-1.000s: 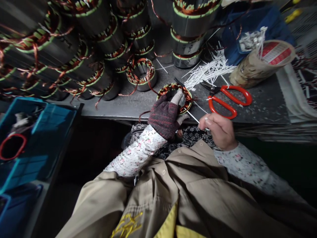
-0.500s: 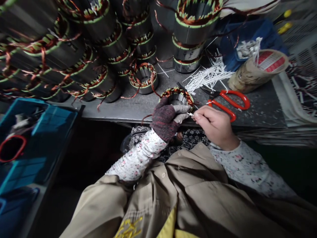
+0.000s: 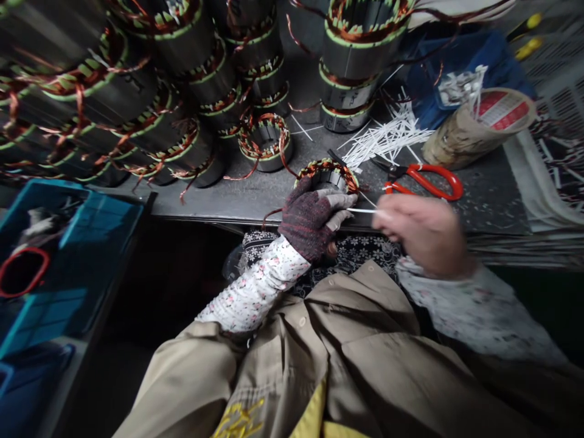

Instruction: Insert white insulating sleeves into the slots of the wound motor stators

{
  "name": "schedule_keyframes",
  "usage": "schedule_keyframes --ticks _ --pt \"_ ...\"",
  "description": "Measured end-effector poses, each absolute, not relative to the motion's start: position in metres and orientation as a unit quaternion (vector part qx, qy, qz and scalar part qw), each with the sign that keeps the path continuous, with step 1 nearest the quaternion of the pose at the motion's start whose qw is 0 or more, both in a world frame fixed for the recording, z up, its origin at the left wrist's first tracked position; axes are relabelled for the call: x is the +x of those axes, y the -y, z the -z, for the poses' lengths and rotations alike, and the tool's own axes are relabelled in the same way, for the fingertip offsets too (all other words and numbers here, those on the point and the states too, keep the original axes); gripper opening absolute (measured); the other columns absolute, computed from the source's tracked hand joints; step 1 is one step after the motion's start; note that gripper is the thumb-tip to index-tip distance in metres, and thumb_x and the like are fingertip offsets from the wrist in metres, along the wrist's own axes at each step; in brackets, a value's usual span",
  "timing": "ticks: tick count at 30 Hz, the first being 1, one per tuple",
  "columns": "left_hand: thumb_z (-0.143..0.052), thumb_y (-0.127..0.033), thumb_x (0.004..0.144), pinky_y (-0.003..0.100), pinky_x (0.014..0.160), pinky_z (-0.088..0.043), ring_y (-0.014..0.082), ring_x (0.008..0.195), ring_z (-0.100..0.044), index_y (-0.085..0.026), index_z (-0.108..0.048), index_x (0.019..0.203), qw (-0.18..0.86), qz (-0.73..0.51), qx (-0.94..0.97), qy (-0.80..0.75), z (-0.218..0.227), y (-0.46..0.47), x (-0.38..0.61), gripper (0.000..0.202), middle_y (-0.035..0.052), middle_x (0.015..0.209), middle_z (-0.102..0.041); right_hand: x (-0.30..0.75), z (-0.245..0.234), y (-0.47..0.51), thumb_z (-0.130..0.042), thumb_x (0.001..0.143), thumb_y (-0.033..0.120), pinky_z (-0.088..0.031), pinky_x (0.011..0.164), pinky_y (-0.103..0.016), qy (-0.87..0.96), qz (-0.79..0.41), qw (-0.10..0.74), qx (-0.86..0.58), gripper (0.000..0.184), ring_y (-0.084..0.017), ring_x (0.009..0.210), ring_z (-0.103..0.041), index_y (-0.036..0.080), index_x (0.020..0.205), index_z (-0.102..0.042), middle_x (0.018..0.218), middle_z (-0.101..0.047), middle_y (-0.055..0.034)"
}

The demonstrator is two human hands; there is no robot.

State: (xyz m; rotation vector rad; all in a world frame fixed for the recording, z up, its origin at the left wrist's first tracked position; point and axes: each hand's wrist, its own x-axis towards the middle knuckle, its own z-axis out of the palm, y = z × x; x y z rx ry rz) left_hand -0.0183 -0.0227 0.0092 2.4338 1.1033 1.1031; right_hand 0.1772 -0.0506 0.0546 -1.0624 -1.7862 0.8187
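One stator (image 3: 329, 175), copper-wound, green-rimmed | left hand (image 3: 310, 218) grips it | right hand (image 3: 422, 230), blurred, pinches white strip (image 3: 362, 210)

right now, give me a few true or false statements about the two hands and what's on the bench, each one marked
1. The left hand wears a dark knitted glove. True.
2. The right hand holds the scissors. False: the scissors lie on the bench behind that hand, which pinches a thin white strip.
3. The left hand grips a small stator with copper windings at the bench's near edge. True.
4. The pile of white strips lies left of the left hand. False: it lies to the right, beyond the scissors.
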Motion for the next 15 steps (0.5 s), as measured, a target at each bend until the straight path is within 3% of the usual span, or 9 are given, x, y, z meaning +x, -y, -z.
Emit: schedule_keyframes --ticks 3,5,7,11,15 --pt "-0.060 -0.033 0.098 0.040 0.116 -0.048 0.0196 0.130 -0.062 -0.021 -0.059 0.132 0.111 -0.409 0.824 -0.377 -0.008 0.024 -0.017 0.036 0.0084 0.133 -0.068 0.183 -0.054 0.051 -0.065 0.093 0.032 -0.042 0.052 -0.027 0.634 -0.436 0.503 -0.395 0.022 -0.011 0.059 -0.054 0.022 0.074 -0.068 0.079 -0.065 -0.0012" --pt "-0.061 -0.033 0.096 0.040 0.116 -0.049 0.0216 0.139 -0.055 -0.020 -0.043 0.147 0.100 -0.424 0.812 -0.389 -0.006 0.025 -0.016 0.055 0.0115 0.146 -0.058 0.183 -0.049 0.052 -0.069 0.091 0.043 -0.048 0.057 -0.028 0.596 -0.522 0.493 -0.359 0.029 -0.013 0.070 -0.061 0.020 0.073 -0.069 0.094 -0.068 -0.0056" --pt "-0.060 -0.035 0.097 0.044 0.117 -0.049 0.0238 0.142 -0.052 -0.022 -0.031 0.154 0.090 -0.415 0.806 -0.413 -0.005 0.027 -0.016 0.065 0.0116 0.151 -0.053 0.185 -0.046 0.057 -0.070 0.089 0.049 -0.051 0.060 -0.030 0.570 -0.574 0.468 -0.355 0.035 -0.015 0.071 -0.062 0.019 0.071 -0.067 0.087 -0.067 -0.0063" --pt "-0.063 -0.039 0.097 0.052 0.118 -0.048 0.0293 0.143 -0.052 -0.025 -0.027 0.155 0.084 -0.384 0.797 -0.460 -0.003 0.031 -0.010 0.070 0.0130 0.151 -0.052 0.190 -0.053 0.060 -0.070 0.089 0.036 -0.042 0.050 -0.028 0.530 -0.546 0.519 -0.389 0.034 -0.012 0.053 -0.048 0.021 0.062 -0.055 0.056 -0.048 0.0018" --pt "-0.065 -0.038 0.095 0.048 0.117 -0.051 0.0285 0.140 -0.055 -0.021 -0.027 0.154 0.092 -0.404 0.796 -0.441 0.002 0.035 0.005 0.072 0.0149 0.151 -0.053 0.174 -0.054 0.025 -0.062 0.092 0.035 -0.053 0.067 -0.035 0.530 -0.484 0.600 -0.353 0.033 -0.016 0.066 -0.058 0.024 0.067 -0.044 0.063 -0.049 0.0011"
